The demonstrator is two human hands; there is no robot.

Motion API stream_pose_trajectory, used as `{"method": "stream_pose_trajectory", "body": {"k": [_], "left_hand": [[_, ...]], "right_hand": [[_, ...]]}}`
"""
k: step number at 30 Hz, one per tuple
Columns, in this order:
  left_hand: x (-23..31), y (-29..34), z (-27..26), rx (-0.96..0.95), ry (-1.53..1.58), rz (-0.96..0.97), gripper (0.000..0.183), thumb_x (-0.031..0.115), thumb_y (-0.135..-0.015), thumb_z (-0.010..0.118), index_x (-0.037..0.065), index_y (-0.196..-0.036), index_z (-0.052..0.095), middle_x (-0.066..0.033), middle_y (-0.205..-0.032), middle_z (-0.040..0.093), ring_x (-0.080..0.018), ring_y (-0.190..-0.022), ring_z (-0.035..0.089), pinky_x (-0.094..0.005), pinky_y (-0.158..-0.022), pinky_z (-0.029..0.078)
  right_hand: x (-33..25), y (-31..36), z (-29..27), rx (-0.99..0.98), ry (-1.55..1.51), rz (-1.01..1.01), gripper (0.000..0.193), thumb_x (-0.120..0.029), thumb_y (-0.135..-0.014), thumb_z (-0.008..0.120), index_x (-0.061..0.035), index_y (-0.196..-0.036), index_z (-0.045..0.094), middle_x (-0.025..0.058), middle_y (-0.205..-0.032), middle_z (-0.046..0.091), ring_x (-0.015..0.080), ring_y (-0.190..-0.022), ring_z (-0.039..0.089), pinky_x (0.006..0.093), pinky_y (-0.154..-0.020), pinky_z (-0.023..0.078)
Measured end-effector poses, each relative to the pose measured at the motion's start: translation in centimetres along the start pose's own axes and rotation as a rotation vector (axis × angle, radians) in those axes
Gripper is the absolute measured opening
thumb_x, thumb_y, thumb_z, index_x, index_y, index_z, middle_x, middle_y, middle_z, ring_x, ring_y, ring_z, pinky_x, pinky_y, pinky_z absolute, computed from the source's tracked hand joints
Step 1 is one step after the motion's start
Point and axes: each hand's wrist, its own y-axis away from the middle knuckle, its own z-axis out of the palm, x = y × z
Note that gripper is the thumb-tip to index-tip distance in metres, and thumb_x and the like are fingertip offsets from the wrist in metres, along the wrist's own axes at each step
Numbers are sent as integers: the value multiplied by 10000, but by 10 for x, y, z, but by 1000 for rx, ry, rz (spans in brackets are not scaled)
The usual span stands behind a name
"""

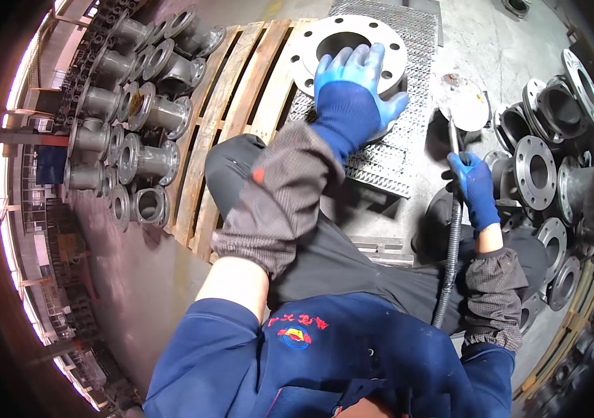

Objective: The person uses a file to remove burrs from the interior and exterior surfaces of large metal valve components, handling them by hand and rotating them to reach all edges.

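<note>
Item 1: our left hand (349, 97), in a blue glove, palm down and fingers spread, laid upon the flange of a pipe fitting (387, 60); the fingers reach over the edge of the round bore, and the thumb points out to the right.

Item 2: the fitting itself, its pale drilled flange facing up, set on a textured metal platform (391, 167) in front of us.

Item 3: our right hand (474, 182), likewise gloved in blue, well apart from the left and closed around a slim tool (454, 136) whose metal end points away from us. A dark ribbed hose (450, 258) runs from it toward our lap. Beyond the tip we note a pale round disc (477, 110) with dark smudges; whether the two touch we cannot tell.

Item 4: patterned oversleeves (276, 188), one on each of our forearms, over dark blue work clothing (366, 341).

Item 5: a slatted wooden pallet (249, 83), left of the platform, with rows of grey flanged fittings (159, 164) on its far-left side.

Item 6: further flanged pieces (522, 177), grouped to the right of our right hand.
</note>
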Motion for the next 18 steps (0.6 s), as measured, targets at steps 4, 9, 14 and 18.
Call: {"method": "stream_pose_trajectory", "body": {"k": [4,9,14,18], "left_hand": [[-26,-13,9,-412,-279,-4,704,454,-755,640,29,-1281,445,-111,-899,664,-281,-846,640,-405,-775,468],[-17,2,-19,-469,-233,128,763,449,-738,681,7,-1311,437,-129,-786,653,-300,-741,640,-407,-667,499],[-91,13,-28,-240,706,-43,438,287,-870,634,-2,-1193,578,-108,-951,678,-174,-835,654,-273,-733,509],[-166,4,-41,-5,753,-544,367,242,-932,558,-14,-1194,571,-73,-979,637,-110,-835,628,-242,-742,505]], "right_hand": [[13,-10,8,91,278,-277,288,-283,-895,584,-13,-970,650,98,-638,617,146,-528,595,308,-525,472],[-13,-25,4,7,-136,-325,311,-275,-932,540,14,-1000,632,73,-707,634,123,-552,582,247,-512,470],[-77,-30,13,-150,-204,-277,299,-265,-935,487,-19,-1033,626,77,-730,653,96,-519,566,221,-459,434],[-106,-33,34,-286,-288,-251,334,-306,-927,499,-20,-1060,608,92,-743,661,93,-499,549,208,-466,428]]}}
